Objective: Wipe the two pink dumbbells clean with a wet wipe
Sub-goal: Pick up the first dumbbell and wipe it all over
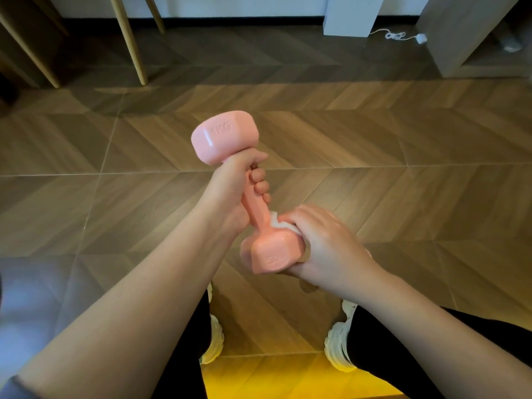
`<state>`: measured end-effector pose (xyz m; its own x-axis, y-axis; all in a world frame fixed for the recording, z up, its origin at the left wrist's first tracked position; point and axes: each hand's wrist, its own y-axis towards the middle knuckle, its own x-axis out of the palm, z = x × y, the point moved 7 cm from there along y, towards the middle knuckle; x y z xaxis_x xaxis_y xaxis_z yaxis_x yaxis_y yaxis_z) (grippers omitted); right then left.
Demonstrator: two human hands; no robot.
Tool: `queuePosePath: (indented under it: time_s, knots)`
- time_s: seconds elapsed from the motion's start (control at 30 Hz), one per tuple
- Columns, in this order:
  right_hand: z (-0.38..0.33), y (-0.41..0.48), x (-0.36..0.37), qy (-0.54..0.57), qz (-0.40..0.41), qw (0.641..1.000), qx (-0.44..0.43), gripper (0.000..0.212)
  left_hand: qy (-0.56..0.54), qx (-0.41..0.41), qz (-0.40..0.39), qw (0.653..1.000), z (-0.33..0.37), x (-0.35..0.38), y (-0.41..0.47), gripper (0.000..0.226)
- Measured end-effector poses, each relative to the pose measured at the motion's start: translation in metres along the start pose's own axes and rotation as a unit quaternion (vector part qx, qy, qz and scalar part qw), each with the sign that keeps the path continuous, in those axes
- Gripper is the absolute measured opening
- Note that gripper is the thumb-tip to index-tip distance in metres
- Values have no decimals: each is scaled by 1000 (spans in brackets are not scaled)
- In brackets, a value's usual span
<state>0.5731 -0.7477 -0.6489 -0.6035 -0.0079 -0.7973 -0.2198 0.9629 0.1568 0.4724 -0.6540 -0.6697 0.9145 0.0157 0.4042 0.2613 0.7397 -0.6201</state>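
Your left hand point(234, 191) is wrapping tightly around the upper part of the handle of a glossy pink dumbbell with blocky, faceted ends point(250, 194), fingers curled fully round so that three fingertips are showing on the right side of the bar. You are holding the dumbbell in the air at the centre of the frame, tilted, with one end pointing up and to the left and the other down toward you. The upper head is bearing a raised "1KG" mark on its side face; the lower head is catching a shine along its top edge and showing a faint round emblem on the face turned to you.

Your right hand point(325, 243) is cupping that lower head from the right, fingers half closed and pressed against it, thumb underneath. Bunched between those fingers and the dumbbell is a crumpled white wet wipe point(277, 223), peeking out just where the handle meets the lower head and touching both.

Both forearms are reaching in bare from the bottom corners of the frame. Below the hands your legs in dark trousers and chunky white sneakers point(339, 344) are standing on a brown wood-patterned chevron floor point(403, 156). Along the top of the frame, pale wooden furniture legs point(129, 38) are slanting at the upper left, and a white cable with a plug point(403, 36) is lying at the upper right.
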Motion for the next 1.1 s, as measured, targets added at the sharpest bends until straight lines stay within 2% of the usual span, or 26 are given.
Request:
queuePosePath:
  time_s: [0.07, 0.1, 0.17, 0.27, 0.4, 0.47, 0.57, 0.67, 0.7, 0.8, 0.83, 0.9, 1.0, 1.1]
  knots:
    - [2, 2, 7, -5, -49, 999, 2, 54, 19, 4, 1, 1000, -3, 1, -1, 31]
    - [3, 1, 8, -25, -47, 999, -4, 54, 26, 6, -2, 1000, -4, 3, -1, 31]
    - [3, -2, 2, -57, -4, 998, -9, 52, 29, 9, -9, 999, -3, 6, -2, 31]
    - [2, -5, -7, -40, 58, 997, -1, 53, 11, 2, -13, 1000, 0, 5, 0, 32]
    - [2, -3, 10, 57, -36, 998, 10, 57, 9, -11, -10, 1000, -2, 1, 0, 33]
    - [2, -1, 15, 54, -61, 997, 8, 58, 25, -14, -23, 999, -4, 3, -1, 34]
    - [3, -1, 6, -16, 6, 1000, -6, 55, 28, -7, -42, 999, -2, 7, -2, 35]
    - [2, -5, -3, -35, 71, 997, -3, 54, 19, 2, -40, 999, 1, 8, -1, 35]
    - [3, -5, -1, -25, 62, 998, 0, 53, 20, 2, -42, 999, 1, 8, -1, 36]
    - [6, -2, 12, 66, -46, 997, 15, 54, 19, -3, -75, 997, -3, 10, -1, 38]
    - [7, -1, 13, 62, -61, 996, 10, 55, 22, 1, -93, 995, -3, 12, -1, 38]
    - [7, -2, 6, -21, -22, 999, -16, 52, 27, 24, -120, 992, -1, 15, -4, 34]
    - [7, -4, -15, -113, 81, 990, -36, 46, 37, 60, -131, 989, 4, 12, -7, 9]
    - [9, -5, -23, -142, 101, 984, -33, 50, 29, 51, -114, 992, -2, 6, -4, 24]
